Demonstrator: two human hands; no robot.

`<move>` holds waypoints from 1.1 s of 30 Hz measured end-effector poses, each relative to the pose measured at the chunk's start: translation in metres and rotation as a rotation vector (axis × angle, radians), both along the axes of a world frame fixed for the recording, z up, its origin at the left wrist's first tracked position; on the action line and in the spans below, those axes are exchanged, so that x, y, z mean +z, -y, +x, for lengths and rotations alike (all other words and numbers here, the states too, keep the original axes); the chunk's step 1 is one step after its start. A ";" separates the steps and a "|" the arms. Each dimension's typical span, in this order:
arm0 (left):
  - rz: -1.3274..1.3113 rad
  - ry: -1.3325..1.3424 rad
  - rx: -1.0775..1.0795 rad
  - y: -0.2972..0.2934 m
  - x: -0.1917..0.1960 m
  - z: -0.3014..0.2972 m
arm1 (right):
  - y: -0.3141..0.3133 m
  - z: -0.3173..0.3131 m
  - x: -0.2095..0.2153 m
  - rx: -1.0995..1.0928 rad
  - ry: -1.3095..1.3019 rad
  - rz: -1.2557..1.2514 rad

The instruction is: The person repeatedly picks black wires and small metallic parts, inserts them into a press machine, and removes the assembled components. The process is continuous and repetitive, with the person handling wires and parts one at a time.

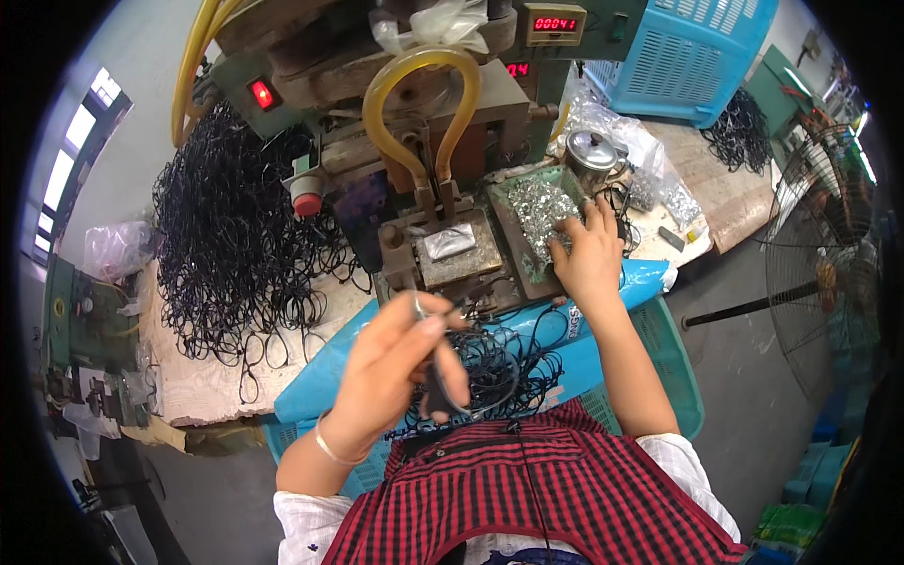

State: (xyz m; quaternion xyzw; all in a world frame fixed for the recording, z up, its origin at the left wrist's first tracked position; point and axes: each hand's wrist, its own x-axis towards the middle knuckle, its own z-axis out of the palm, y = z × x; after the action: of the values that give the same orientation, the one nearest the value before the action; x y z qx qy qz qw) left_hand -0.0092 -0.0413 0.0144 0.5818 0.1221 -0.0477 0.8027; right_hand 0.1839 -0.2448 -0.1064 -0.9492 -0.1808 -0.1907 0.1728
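Observation:
My left hand is in front of the machine's work plate, its fingers closed on a thin dark cord loop. The loop hangs down to the right and is partly smeared by motion. A pile of black cord loops lies beneath it on blue plastic sheeting. My right hand reaches over a green metal tray, fingers apart, their tips at a heap of small shiny metal pieces. A foil-like silver block sits on the machine's work plate, under a yellow hose.
A big heap of black cord loops covers the bench at left. A red push button juts from the machine. A lidded metal cup stands behind the tray. At right are a blue crate and a fan.

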 end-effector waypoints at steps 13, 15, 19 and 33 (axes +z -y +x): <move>-0.227 -0.282 0.062 0.010 -0.019 0.023 | -0.001 0.029 -0.025 0.205 0.188 0.383; -0.242 -0.269 0.033 0.009 -0.022 0.022 | -0.004 0.025 -0.016 0.235 0.189 0.421; -0.143 -0.076 -0.031 -0.006 -0.052 0.007 | -0.003 0.021 -0.017 0.212 0.105 0.482; 2.044 -0.184 0.871 -0.199 -0.165 -0.058 | -0.021 0.010 -0.008 0.178 -0.245 0.819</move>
State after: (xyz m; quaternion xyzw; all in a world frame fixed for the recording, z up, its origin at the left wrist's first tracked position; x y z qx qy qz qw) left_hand -0.0671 0.1577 -0.1509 0.8706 0.3565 0.3181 -0.1176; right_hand 0.1935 -0.2240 -0.1145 -0.7987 -0.1495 -0.1169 0.5710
